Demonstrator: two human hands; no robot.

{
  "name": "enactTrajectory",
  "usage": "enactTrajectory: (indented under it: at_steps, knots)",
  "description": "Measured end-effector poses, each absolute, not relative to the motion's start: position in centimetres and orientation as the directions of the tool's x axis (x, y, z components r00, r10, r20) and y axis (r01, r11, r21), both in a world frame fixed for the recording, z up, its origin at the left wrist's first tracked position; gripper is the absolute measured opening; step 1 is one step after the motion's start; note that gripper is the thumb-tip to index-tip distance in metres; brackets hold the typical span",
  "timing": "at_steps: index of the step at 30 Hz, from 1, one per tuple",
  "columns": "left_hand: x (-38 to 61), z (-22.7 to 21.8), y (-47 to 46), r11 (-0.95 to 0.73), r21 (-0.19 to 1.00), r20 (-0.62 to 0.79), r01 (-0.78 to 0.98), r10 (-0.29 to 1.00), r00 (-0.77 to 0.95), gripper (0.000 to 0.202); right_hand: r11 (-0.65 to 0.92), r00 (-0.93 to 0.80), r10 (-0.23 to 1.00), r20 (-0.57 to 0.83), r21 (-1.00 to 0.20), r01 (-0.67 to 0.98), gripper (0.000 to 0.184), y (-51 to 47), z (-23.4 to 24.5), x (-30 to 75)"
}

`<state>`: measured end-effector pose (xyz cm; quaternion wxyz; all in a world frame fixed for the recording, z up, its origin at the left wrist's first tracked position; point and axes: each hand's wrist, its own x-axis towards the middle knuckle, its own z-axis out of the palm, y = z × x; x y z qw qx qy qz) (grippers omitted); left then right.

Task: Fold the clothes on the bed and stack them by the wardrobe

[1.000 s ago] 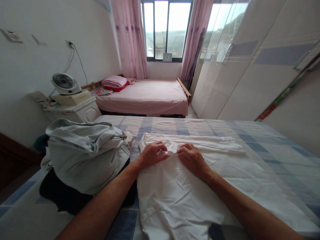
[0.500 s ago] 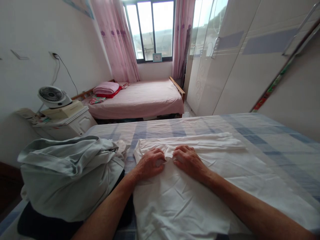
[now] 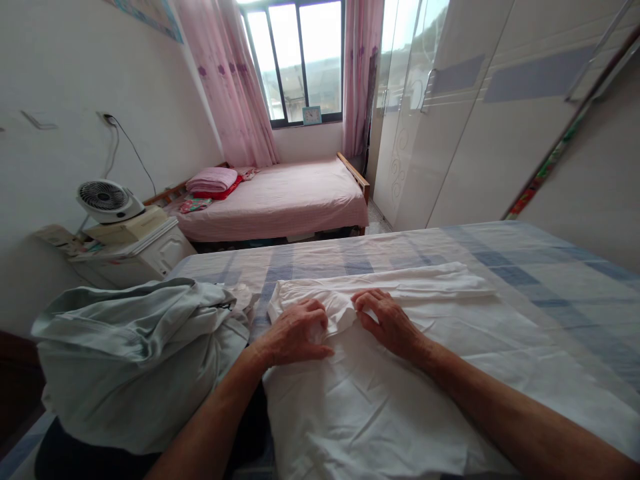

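A white garment [image 3: 370,400] lies spread and creased on the checked bed in front of me. At its far left part, my left hand [image 3: 300,331] rests on the cloth, its thumb apart from the curled fingers. Close by on the right, my right hand [image 3: 387,323] pinches a raised fold of the same garment between fingers and thumb. The fold runs across the gap between both hands. Left of my left forearm sits a heap of pale grey-green clothing [image 3: 135,367], on top of something dark [image 3: 90,453].
The blue-and-white checked bedspread [image 3: 500,267] reaches to the far edge and right. A fan [image 3: 107,200] stands on a box over a white cabinet [image 3: 145,250] at left. Beyond are a pink-covered bed [image 3: 295,197] and a tall wardrobe [image 3: 450,147].
My left hand's thumb has spread away from its fingers. My right hand has shifted slightly right, and the cloth fold between the hands stands out more. The view has tilted slightly.
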<state>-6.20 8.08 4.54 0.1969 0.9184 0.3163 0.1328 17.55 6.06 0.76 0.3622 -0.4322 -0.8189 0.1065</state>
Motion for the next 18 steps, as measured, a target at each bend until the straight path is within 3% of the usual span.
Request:
enactTrajectory:
  at_steps: [5,9,12,16,18]
  knots:
    - [-7.7,6.1,8.1,-0.661,0.426,-0.046,0.618,0.666,0.744,0.023,0.548,-0.253,0.823,0.509,-0.594,0.589,0.01,6.3,0.3,17.6]
    - [-8.8,6.6,8.1,-0.645,0.457,-0.138,0.612,0.629,0.765,0.037,0.517,-0.227,0.845,0.484,-0.633,0.577,0.011,6.6,-0.1,17.8]
    - [-8.8,6.3,8.3,-0.641,0.458,-0.117,0.616,0.644,0.756,0.034,0.496,-0.218,0.86,0.462,-0.65,0.577,0.01,6.7,-0.4,17.8]
    - [-8.3,5.5,8.8,-0.613,0.504,-0.048,0.609,0.683,0.728,0.006,0.45,-0.187,0.887,0.422,-0.7,0.554,0.008,6.6,-0.5,17.8]
    - [-8.2,5.4,9.0,-0.583,0.571,-0.018,0.578,0.695,0.719,0.009,0.436,-0.189,0.896,0.402,-0.716,0.546,0.007,6.6,-0.3,17.8]
